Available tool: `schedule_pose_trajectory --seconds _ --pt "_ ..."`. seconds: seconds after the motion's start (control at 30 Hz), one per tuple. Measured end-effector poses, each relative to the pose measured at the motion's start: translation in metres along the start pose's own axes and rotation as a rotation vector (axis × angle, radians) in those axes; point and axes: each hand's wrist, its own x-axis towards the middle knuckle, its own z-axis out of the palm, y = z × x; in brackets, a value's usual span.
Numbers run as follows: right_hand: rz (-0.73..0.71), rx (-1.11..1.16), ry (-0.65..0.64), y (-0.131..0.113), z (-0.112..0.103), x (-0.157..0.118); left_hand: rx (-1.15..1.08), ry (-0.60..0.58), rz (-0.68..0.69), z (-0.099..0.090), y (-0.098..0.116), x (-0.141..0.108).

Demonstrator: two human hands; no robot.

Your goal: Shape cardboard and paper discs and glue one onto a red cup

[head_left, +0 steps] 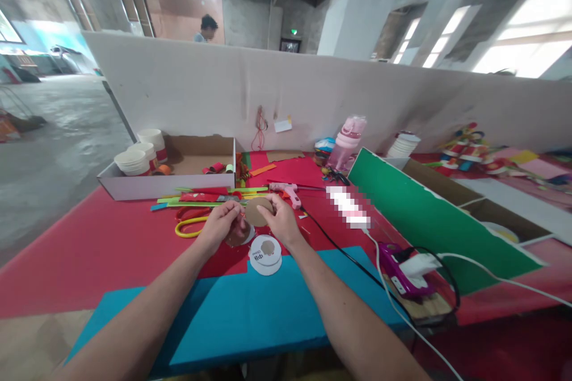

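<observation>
My right hand (280,220) pinches a brown cardboard disc (259,211) above the red tabletop (89,250); my left hand (222,223), at its nine o'clock, closes fingertips on its edge. A white tape roll (265,254) lies at six o'clock.

We see a matt brown cardboard disc (258,211), matt red felt sheet (89,250), matt blue foam sheet (250,315), and a glossy white plastic tape spool (265,254).
</observation>
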Motion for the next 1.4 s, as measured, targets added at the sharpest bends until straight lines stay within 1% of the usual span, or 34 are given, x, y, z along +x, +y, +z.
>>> schedule_pose_trajectory --seconds 0.07,0.17,0.23,0.3,0.37,0.43,0.5,0.53,0.6,0.7,0.77,0.8,0.87,0.9,1.0,1.1,1.2,1.3,1.4 --pt "-0.01 -0.031 -0.001 -0.002 0.0 0.0 0.019 0.036 -0.006 0.0 0.001 -0.001" --pt "-0.02 -0.016 -0.009 -0.004 0.0 -0.001 0.053 0.074 0.03 -0.001 0.001 0.0" --pt "-0.038 0.041 -0.008 -0.008 0.0 -0.002 0.017 0.094 0.071 -0.002 0.0 0.002" --pt "-0.086 0.092 -0.007 -0.012 -0.001 -0.003 -0.069 0.121 0.084 -0.002 0.0 0.003" --pt "-0.168 0.111 -0.021 -0.017 -0.002 -0.004 -0.167 0.114 0.026 -0.002 0.002 0.002" --pt "-0.242 0.102 -0.056 -0.018 -0.002 -0.005 -0.249 0.056 -0.079 -0.002 0.007 0.0" --pt "-0.266 0.085 -0.081 -0.017 -0.001 -0.006 -0.309 0.007 -0.139 -0.001 0.011 -0.003" --pt "-0.256 0.09 -0.084 -0.016 -0.001 -0.005 -0.331 0.007 -0.137 -0.001 0.013 -0.003" --pt "-0.185 0.155 -0.061 -0.014 0.001 -0.005 -0.347 0.044 -0.083 0.0 0.016 -0.004" --pt "0.017 0.352 -0.026 -0.013 0.003 -0.003 -0.312 0.085 0.005 0.001 0.015 -0.003" --pt "0.143 0.444 -0.083 -0.013 0.005 -0.002 -0.262 0.094 0.047 0.002 0.012 -0.003" --pt "0.175 0.464 -0.129 -0.013 0.006 -0.002 -0.234 0.097 0.062 0.003 0.011 -0.003" --pt "0.182 0.47 -0.199 -0.011 0.008 -0.002 -0.174 0.09 0.078 0.004 0.009 -0.003" --pt "0.169 0.464 -0.207 -0.009 0.009 -0.003 -0.15 0.08 0.081 0.005 0.008 -0.004" --pt "0.136 0.409 -0.174 -0.005 0.011 -0.004 -0.1 0.046 0.086 0.006 0.004 -0.003" --pt "0.109 0.25 -0.127 -0.002 0.01 -0.005 -0.093 0.04 0.091 0.007 0.0 -0.001" --pt "0.084 0.141 -0.086 -0.002 0.011 -0.006 -0.13 0.028 0.057 0.007 -0.002 0.001" --pt "0.113 0.145 -0.09 0.0 0.014 -0.007 -0.135 0.008 0.02 0.005 -0.001 0.001" --pt "0.184 0.217 -0.101 0.0 0.016 -0.007 -0.149 0.002 0.034 0.001 0.0 0.001"
